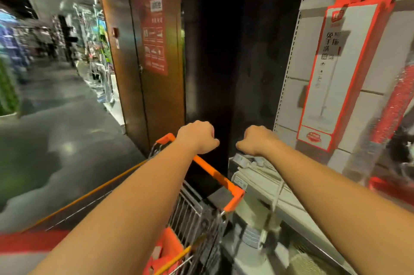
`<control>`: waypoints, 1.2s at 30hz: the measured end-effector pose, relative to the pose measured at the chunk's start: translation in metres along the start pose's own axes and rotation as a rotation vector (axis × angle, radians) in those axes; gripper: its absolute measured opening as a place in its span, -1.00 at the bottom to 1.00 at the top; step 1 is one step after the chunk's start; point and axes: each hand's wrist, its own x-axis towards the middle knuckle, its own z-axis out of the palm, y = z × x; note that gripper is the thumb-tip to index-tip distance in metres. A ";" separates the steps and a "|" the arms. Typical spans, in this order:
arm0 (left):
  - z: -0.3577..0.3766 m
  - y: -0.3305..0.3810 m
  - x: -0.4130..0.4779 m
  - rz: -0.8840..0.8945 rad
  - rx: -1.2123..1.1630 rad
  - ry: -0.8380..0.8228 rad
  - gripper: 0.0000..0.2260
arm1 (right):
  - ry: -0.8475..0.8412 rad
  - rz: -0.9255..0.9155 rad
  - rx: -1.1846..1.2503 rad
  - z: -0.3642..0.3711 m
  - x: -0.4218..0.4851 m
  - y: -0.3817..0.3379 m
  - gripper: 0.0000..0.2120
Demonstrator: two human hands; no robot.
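**Two curled fists over a shopping cart**

A wire shopping cart [190,212] is seen low in the middle, and its orange handle [215,172] is crossed by the left forearm just behind the wrist. Beyond the handle, the left hand [197,138] and the right hand [257,140] are held side by side, apart, with fingers curled under. Whether anything is gripped cannot be told. Farther right, a boxed mop [349,50] is hung on a shelf panel.

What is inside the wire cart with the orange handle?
An orange plastic part and a thin yellow rod show through the wire cart. The left forearm covers the rest, so other contents are hidden.
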 end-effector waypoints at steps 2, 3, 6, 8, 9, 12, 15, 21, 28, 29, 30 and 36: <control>0.003 -0.028 -0.019 -0.049 0.019 -0.026 -0.77 | -0.056 -0.030 0.011 0.019 -0.008 -0.027 -0.69; 0.006 -0.041 -0.029 -0.071 0.034 -0.030 -0.76 | -0.074 -0.047 0.012 0.029 -0.012 -0.040 -0.70; 0.015 -0.076 -0.056 -0.128 0.053 -0.046 -0.75 | -0.105 -0.088 0.008 0.056 -0.024 -0.075 -0.73; 0.022 -0.097 -0.071 -0.165 0.053 -0.074 -0.75 | -0.130 -0.107 0.021 0.071 -0.031 -0.095 -0.71; 0.024 -0.106 -0.078 -0.179 0.055 -0.085 -0.75 | -0.145 -0.118 0.027 0.079 -0.033 -0.104 -0.70; 0.030 -0.129 -0.097 -0.231 0.047 -0.093 -0.77 | -0.165 -0.175 0.000 0.095 -0.039 -0.126 -0.69; 0.033 -0.146 -0.113 -0.303 0.041 -0.086 -0.75 | -0.202 -0.259 -0.023 0.108 -0.041 -0.147 -0.80; 0.041 -0.170 -0.139 -0.474 0.036 -0.057 -0.73 | -0.275 -0.431 -0.061 0.127 -0.039 -0.183 -0.81; 0.054 -0.187 -0.177 -0.701 0.020 0.005 -0.73 | -0.339 -0.654 -0.089 0.154 -0.045 -0.221 -0.74; 0.057 -0.190 -0.185 -0.735 0.026 0.008 -0.73 | -0.346 -0.680 -0.093 0.159 -0.049 -0.226 -0.72; 0.061 -0.192 -0.193 -0.769 0.032 0.010 -0.73 | -0.355 -0.705 -0.098 0.165 -0.053 -0.231 -0.71; 0.077 -0.211 -0.246 -0.917 -0.002 -0.002 -0.73 | -0.367 -0.868 -0.138 0.204 -0.087 -0.265 -0.76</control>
